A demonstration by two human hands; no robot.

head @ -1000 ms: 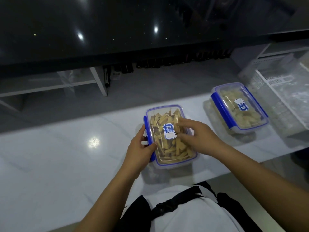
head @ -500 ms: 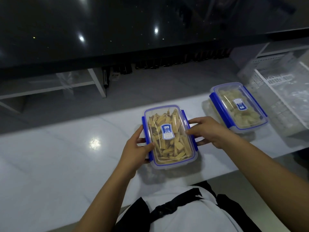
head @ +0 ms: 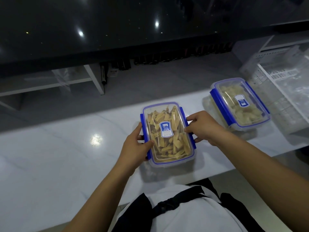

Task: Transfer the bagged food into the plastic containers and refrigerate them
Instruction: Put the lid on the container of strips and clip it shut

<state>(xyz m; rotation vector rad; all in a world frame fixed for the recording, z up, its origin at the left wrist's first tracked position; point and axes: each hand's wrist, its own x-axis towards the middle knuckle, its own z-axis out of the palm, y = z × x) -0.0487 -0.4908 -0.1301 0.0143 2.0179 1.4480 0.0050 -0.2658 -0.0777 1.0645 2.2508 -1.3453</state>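
Both grips close on one box: the left hand [head: 133, 146] clamps the near-left blue clasp and the right hand [head: 203, 127] presses the right-side clasp of the container of sliced food [head: 167, 133], which sits lidded on the white table [head: 50, 156] directly ahead of the person. Its long axis runs away from the body, so each hand meets a long side squarely. A second sealed container [head: 240, 104] waits well apart to the right, nearer the right hand, beside a clear crate [head: 284, 91].
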